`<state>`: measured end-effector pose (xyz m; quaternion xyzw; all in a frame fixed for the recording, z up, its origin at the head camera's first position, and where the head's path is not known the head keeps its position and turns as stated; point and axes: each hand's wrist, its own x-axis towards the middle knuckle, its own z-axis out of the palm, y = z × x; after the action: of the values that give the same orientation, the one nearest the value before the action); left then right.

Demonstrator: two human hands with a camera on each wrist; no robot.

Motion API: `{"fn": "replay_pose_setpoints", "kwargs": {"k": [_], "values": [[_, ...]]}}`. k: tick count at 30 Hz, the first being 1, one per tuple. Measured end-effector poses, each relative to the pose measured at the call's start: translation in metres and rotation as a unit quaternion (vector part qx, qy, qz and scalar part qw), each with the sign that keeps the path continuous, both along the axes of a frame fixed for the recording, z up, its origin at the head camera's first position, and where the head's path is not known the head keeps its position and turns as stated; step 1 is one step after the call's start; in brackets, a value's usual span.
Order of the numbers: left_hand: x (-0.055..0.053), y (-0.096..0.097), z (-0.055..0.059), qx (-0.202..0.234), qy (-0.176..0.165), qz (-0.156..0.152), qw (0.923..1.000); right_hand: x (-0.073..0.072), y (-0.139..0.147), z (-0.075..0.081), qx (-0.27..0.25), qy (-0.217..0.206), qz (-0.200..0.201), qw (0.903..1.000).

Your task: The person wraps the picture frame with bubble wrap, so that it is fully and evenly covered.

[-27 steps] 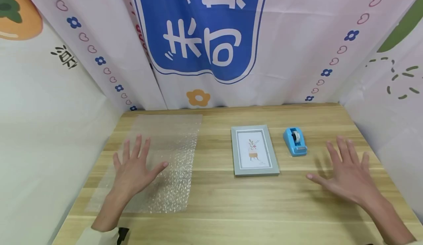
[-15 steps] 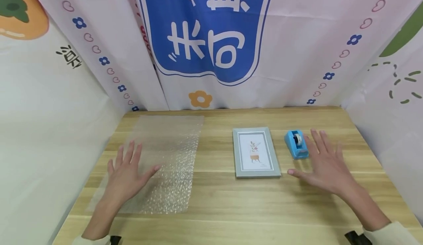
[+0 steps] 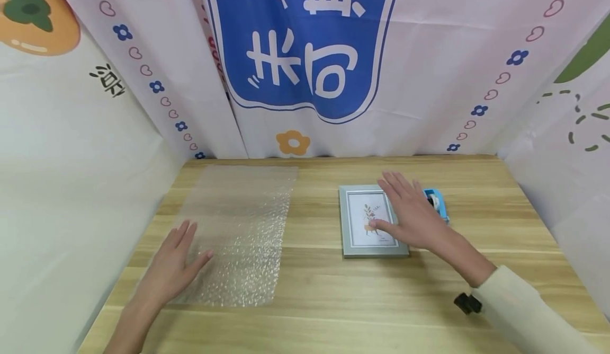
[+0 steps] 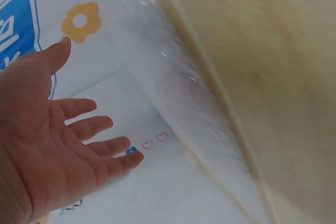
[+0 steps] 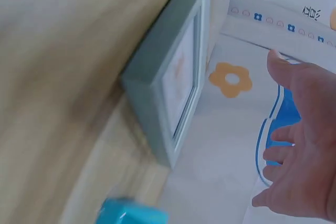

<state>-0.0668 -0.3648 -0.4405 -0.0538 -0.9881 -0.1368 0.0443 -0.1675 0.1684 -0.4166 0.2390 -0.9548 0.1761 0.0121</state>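
A clear sheet of bubble wrap (image 3: 243, 237) lies flat on the left of the table. Over its left edge my left hand (image 3: 169, 266) hovers, fingers extended and thumb out to the side, holding nothing. My right hand (image 3: 414, 213) is above the right side of a picture frame (image 3: 350, 240) with a grey-green border and a plant print. Its fingers are extended and grip nothing; in the right wrist view the palm stands apart from the frame (image 5: 142, 72). Partly hidden behind this hand is a blue tape dispenser (image 3: 439, 205).
The wood-grain table (image 3: 305, 285) meets a white printed cloth (image 3: 419, 89) at the back, with more cloth along both sides. A dark strap piece (image 3: 468, 303) sits at the right sleeve (image 3: 524, 301).
My right hand has swept left from beside the tape dispenser to over the picture frame. My left hand has drawn slightly back towards the near left. The objects stay in place.
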Motion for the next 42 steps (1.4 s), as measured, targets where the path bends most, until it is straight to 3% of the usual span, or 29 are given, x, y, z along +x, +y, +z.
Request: {"fn": "replay_pose_setpoints", "kwargs": {"k": [8,15,24,28,32,38,42], "values": [[0.006,-0.022,-0.008,0.014,0.004,-0.004,0.9999,-0.031,-0.046,0.003,-0.015,-0.040,0.033,0.9986],[0.009,-0.036,-0.012,-0.002,0.010,-0.006,0.9999,-0.055,-0.087,-0.002,-0.024,-0.036,0.083,0.9956],[0.014,-0.049,-0.014,-0.011,0.036,-0.020,0.9991,-0.092,-0.140,-0.015,-0.043,-0.046,0.129,0.9896],[0.014,-0.051,-0.013,-0.018,0.024,-0.024,0.9993,-0.105,-0.160,-0.023,-0.042,-0.051,0.142,0.9876],[0.012,-0.052,-0.013,-0.017,0.010,-0.026,0.9995,-0.114,-0.174,-0.033,-0.041,-0.061,0.138,0.9877],[0.012,-0.052,-0.018,-0.024,0.059,-0.051,0.9966,-0.121,-0.192,-0.042,-0.055,-0.093,0.128,0.9859],[0.013,-0.051,-0.023,-0.035,0.069,-0.056,0.9954,-0.119,-0.203,-0.046,-0.054,-0.114,0.122,0.9845]]}}
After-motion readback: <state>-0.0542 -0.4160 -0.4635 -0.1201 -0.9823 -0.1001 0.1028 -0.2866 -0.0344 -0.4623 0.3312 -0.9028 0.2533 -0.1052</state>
